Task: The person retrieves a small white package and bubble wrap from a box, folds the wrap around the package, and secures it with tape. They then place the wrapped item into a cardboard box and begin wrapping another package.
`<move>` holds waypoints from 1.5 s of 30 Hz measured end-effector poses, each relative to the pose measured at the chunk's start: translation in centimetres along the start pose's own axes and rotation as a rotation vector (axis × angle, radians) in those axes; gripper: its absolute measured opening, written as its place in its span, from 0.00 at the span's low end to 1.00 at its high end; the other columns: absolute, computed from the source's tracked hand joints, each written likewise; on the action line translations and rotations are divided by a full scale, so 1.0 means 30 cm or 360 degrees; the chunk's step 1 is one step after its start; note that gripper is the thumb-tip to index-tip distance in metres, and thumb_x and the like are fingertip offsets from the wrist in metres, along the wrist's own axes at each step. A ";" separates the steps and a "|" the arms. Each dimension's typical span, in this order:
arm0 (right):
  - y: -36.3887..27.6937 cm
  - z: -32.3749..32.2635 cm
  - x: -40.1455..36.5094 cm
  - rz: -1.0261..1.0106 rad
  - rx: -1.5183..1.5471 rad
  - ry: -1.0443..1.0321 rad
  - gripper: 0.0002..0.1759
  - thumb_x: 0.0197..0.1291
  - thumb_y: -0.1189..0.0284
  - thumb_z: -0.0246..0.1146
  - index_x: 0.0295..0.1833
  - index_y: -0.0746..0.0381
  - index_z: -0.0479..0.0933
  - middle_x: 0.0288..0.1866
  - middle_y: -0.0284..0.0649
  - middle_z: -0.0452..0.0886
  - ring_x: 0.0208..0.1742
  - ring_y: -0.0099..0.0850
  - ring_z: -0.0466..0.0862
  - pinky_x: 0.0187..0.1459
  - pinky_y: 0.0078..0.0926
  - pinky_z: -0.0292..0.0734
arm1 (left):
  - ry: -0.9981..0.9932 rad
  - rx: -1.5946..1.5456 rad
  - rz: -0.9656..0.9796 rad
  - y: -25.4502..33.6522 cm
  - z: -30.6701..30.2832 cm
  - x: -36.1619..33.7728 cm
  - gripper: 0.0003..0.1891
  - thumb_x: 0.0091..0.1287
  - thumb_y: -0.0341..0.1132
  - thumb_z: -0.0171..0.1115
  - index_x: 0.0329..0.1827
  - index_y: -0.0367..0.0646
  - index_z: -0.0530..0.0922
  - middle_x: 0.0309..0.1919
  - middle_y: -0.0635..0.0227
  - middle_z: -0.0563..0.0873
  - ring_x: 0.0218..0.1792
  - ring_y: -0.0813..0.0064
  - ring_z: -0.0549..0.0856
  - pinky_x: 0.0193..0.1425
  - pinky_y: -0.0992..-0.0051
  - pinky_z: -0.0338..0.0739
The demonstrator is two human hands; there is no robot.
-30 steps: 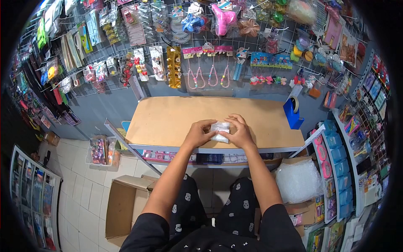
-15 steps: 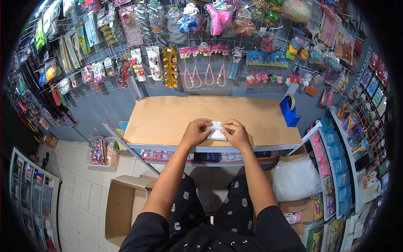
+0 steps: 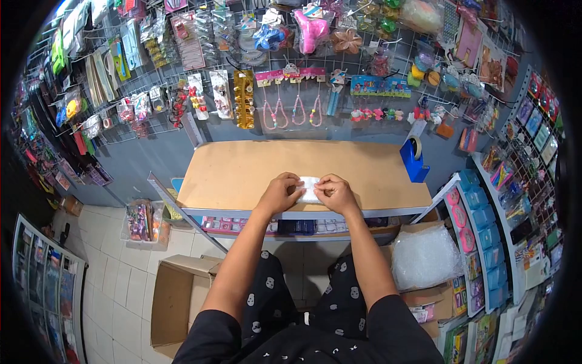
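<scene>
A small white packet [image 3: 308, 189], which looks like something folded in bubble wrap, lies at the front edge of the wooden tabletop [image 3: 242, 164]. My left hand [image 3: 280, 193] holds its left side, with the thumb low and the fingers curled at the top. On the other side, my right hand [image 3: 337, 195] pinches the packet's right part between thumb and fingertips. Whatever the wrap contains is hidden.
A blue tape dispenser [image 3: 414, 161] stands at the tabletop's right end. Bubble wrap [image 3: 426, 258] fills a carton at lower right. An open cardboard box [image 3: 173, 303] sits on the floor at left. Packaged accessories hang on the wall grid; a shelf below the top holds goods.
My right hand's fingers have shifted and bunched closer over the packet's right side. The packet appears a little flatter and squarer. My left hand keeps its hold.
</scene>
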State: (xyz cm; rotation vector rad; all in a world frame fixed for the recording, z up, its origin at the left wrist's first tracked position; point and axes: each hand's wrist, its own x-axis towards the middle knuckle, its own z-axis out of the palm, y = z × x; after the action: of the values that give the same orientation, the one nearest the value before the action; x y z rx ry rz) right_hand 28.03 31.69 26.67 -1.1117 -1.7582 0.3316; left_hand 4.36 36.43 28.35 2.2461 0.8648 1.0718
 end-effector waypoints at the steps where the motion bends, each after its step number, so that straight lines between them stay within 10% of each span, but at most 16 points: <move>1: 0.004 -0.001 -0.001 0.0000 -0.0008 -0.0009 0.08 0.60 0.71 0.77 0.44 0.62 0.93 0.45 0.40 0.90 0.41 0.32 0.90 0.43 0.28 0.86 | -0.0010 -0.0028 -0.0051 0.017 -0.006 -0.006 0.12 0.68 0.33 0.77 0.51 0.37 0.92 0.50 0.57 0.88 0.44 0.66 0.90 0.48 0.70 0.85; 9: 0.000 -0.010 0.000 0.0019 0.0025 -0.0068 0.08 0.63 0.73 0.77 0.45 0.65 0.93 0.47 0.41 0.88 0.42 0.28 0.89 0.42 0.25 0.85 | 0.0029 -0.0230 -0.0044 0.025 0.016 -0.029 0.13 0.71 0.34 0.73 0.54 0.38 0.91 0.50 0.59 0.87 0.38 0.70 0.87 0.44 0.71 0.83; 16: 0.012 0.001 -0.004 0.0125 0.0191 -0.0078 0.06 0.65 0.76 0.76 0.45 0.67 0.91 0.47 0.37 0.87 0.38 0.21 0.85 0.39 0.20 0.82 | -0.0108 -0.0293 -0.0263 0.057 -0.005 -0.027 0.15 0.68 0.35 0.77 0.55 0.40 0.91 0.53 0.59 0.87 0.52 0.65 0.87 0.57 0.68 0.82; 23: 0.035 -0.016 0.001 0.0116 0.0556 -0.0090 0.10 0.61 0.80 0.76 0.49 0.68 0.90 0.50 0.36 0.84 0.43 0.19 0.84 0.40 0.19 0.81 | 0.0018 -0.0131 0.0003 -0.007 0.015 -0.029 0.14 0.68 0.35 0.76 0.54 0.40 0.91 0.50 0.61 0.86 0.40 0.71 0.85 0.45 0.71 0.80; 29: 0.027 -0.017 0.000 0.0072 0.0210 -0.0166 0.09 0.59 0.80 0.74 0.45 0.63 0.93 0.54 0.40 0.87 0.52 0.32 0.90 0.51 0.27 0.87 | -0.0072 -0.0290 -0.0125 0.019 0.004 -0.034 0.14 0.70 0.34 0.75 0.54 0.39 0.90 0.58 0.60 0.86 0.42 0.77 0.85 0.45 0.73 0.80; 33: 0.018 -0.022 0.003 -0.0017 0.0007 -0.0173 0.08 0.59 0.79 0.74 0.44 0.63 0.93 0.50 0.42 0.89 0.53 0.34 0.89 0.58 0.31 0.85 | -0.0098 0.0014 0.0319 -0.013 0.008 -0.022 0.11 0.69 0.30 0.71 0.51 0.38 0.90 0.62 0.57 0.90 0.62 0.57 0.89 0.65 0.62 0.83; 36: -0.022 -0.026 -0.003 -0.0087 -0.0119 -0.0102 0.08 0.59 0.75 0.74 0.44 0.62 0.93 0.53 0.43 0.90 0.57 0.38 0.89 0.61 0.35 0.85 | -0.0174 -0.0159 0.0055 0.007 0.007 -0.026 0.10 0.70 0.29 0.69 0.52 0.38 0.90 0.59 0.58 0.92 0.73 0.50 0.81 0.77 0.57 0.77; 45: -0.123 -0.068 -0.073 -0.0271 -0.0377 -0.0461 0.25 0.55 0.69 0.82 0.58 0.66 0.87 0.70 0.47 0.85 0.76 0.45 0.80 0.76 0.41 0.75 | -0.0222 0.0276 0.0418 0.073 -0.016 -0.103 0.21 0.67 0.36 0.77 0.57 0.34 0.85 0.61 0.51 0.89 0.73 0.43 0.80 0.76 0.54 0.76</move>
State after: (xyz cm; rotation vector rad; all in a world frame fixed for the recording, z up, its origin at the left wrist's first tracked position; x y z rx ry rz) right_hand 28.00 27.41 28.74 -1.1104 -2.1788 0.1896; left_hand 3.19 32.80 28.57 2.6010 0.6386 0.9678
